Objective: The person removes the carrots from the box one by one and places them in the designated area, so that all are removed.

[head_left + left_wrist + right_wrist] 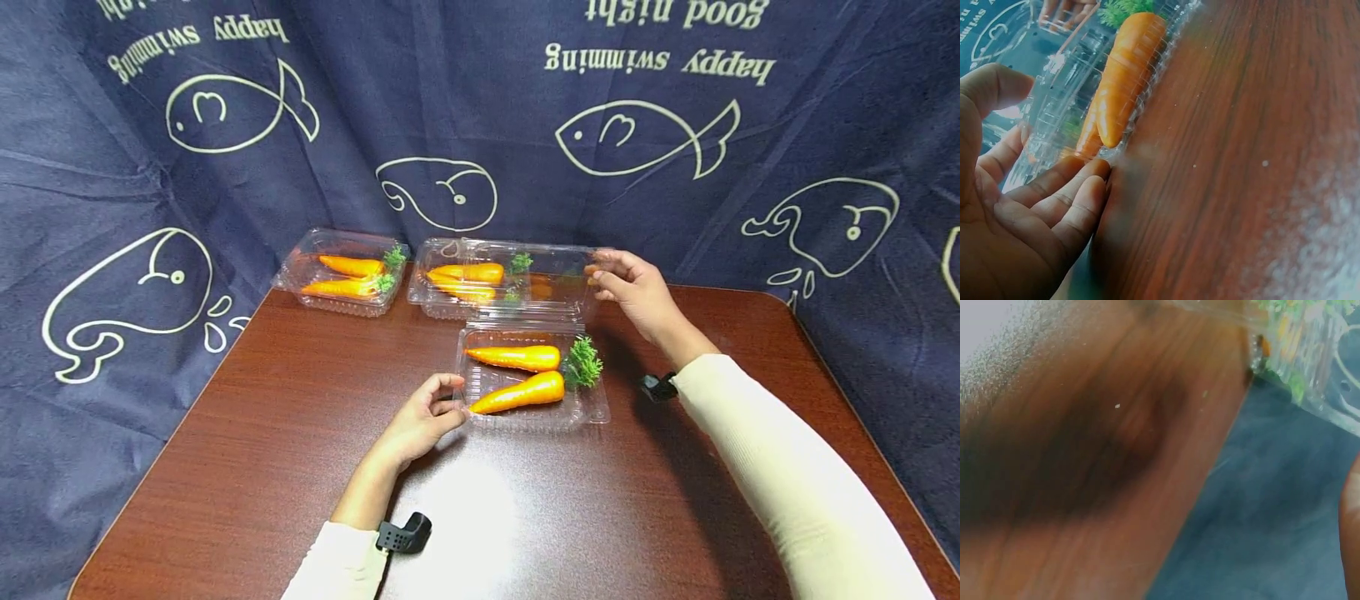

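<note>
A clear plastic clamshell box [592, 412] lies in front of me with its lid [562, 287] raised at the back. Inside are two carrots, one behind [517, 358] and one nearer [521, 393], their green tops [583, 362] to the right. My left hand [420, 421] holds the box at its left side, fingers and thumb at the wall; the left wrist view shows these fingers [1085, 200] against the plastic. With thumb and fingertips my right hand [637, 292] pinches the lid's right edge. Only a bit of that hand shows in the right wrist view.
Two more clear boxes with carrots stand along the back of the brown table [300, 467], one at left [352, 307] and one in the middle [431, 308], partly behind the raised lid. A blue printed curtain [517, 100] hangs behind and at both sides.
</note>
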A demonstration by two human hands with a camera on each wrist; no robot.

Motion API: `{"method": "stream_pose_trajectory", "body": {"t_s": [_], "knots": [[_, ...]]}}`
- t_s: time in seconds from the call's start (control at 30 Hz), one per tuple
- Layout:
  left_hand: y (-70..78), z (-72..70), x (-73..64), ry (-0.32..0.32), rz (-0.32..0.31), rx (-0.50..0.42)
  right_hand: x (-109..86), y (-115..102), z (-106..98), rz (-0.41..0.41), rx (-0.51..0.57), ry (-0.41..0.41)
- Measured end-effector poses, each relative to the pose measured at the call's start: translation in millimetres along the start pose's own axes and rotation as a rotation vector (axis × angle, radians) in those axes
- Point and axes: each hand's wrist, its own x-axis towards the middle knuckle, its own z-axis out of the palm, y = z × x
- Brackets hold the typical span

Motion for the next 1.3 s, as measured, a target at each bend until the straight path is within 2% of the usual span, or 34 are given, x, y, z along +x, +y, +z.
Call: {"method": "stream_pose_trajectory", "body": {"t_s": [0.07,0.13,0.27,0.37,0.63,0.77,0.9,1.07,1.3], "knots": [[-0.8,-0.1,-0.1,-0.005,-0.002,0.0,0.3,4.7,-2.5,0.038,0.114,0.012],[-1.4,-0.2,0.1,-0.009,-0.003,-0.003,0.9,9.0,-4.6,0.066,0.181,0.024],[-0.7,-0.1,-0.2,-0.013,-0.002,-0.005,2.9,16.9,-7.0,0.105,0.245,0.036],[0.2,0.1,-1.4,-0.019,0.009,0.01,4.4,21.2,-6.7,0.131,0.248,0.031],[1.1,1.5,-4.9,-0.052,0.073,0.063,6.0,24.4,-5.8,0.193,0.193,0.067],[1.6,-1.7,-5.0,-0.068,0.083,0.089,7.2,26.0,-5.8,0.203,0.181,0.052],[2.3,-6.8,-2.4,-0.105,0.1,0.102,6.9,27.0,-6.0,0.217,0.151,0.026],[3.0,-11.6,4.0,-0.147,0.123,0.121,5.4,27.4,-7.8,0.225,0.128,0.034],[1.9,-14.3,9.3,-0.178,0.107,0.157,4.0,19.8,-13.2,0.216,-0.042,0.072]]}}
